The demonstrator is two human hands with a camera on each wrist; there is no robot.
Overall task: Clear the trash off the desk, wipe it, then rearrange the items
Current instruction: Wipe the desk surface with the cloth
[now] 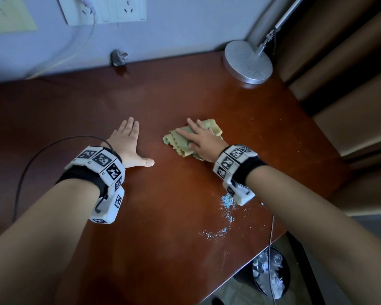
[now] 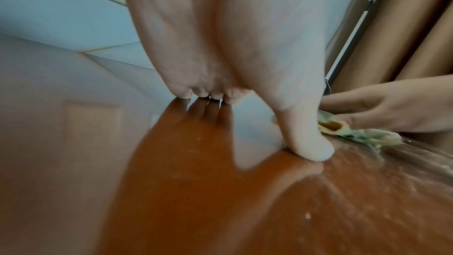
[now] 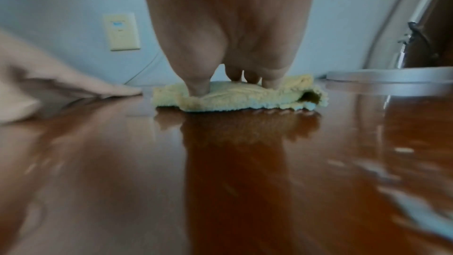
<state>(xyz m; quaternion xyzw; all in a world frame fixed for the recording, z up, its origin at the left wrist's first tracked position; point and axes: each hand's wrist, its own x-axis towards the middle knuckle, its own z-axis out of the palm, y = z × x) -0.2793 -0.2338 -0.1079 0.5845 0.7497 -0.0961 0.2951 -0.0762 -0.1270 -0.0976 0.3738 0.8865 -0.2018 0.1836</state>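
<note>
Right now the right hand (image 1: 204, 142) lies flat on a folded yellow-green cloth (image 1: 185, 139), its fingers straight and spread, pressing the cloth down onto the reddish-brown wooden surface (image 1: 185, 95). From the right wrist view the fingertips (image 3: 198, 88) sink into the top layer of the cloth (image 3: 245, 97), which sits in loose folds with a scalloped edge. The left hand (image 1: 128, 144) rests palm-down on the bare surface just beside the cloth, fingers together and pointing away, thumb (image 2: 306, 143) stretched out toward the cloth; it holds nothing. The two hands lie near each other but apart.

Nearer the person, beside the right wrist, a scatter of pale blue crumbs (image 1: 227, 202) lies on the surface, with a thinner trail (image 1: 216, 233) of it closer to the front edge. At the far right corner stands the round silver base of a desk lamp (image 1: 248, 61). A grey plug (image 1: 118, 57) lies at the back edge against the wall. Below the front right corner, a dark waste bin (image 1: 271, 271) on the floor holds crumpled clear and white trash.
</note>
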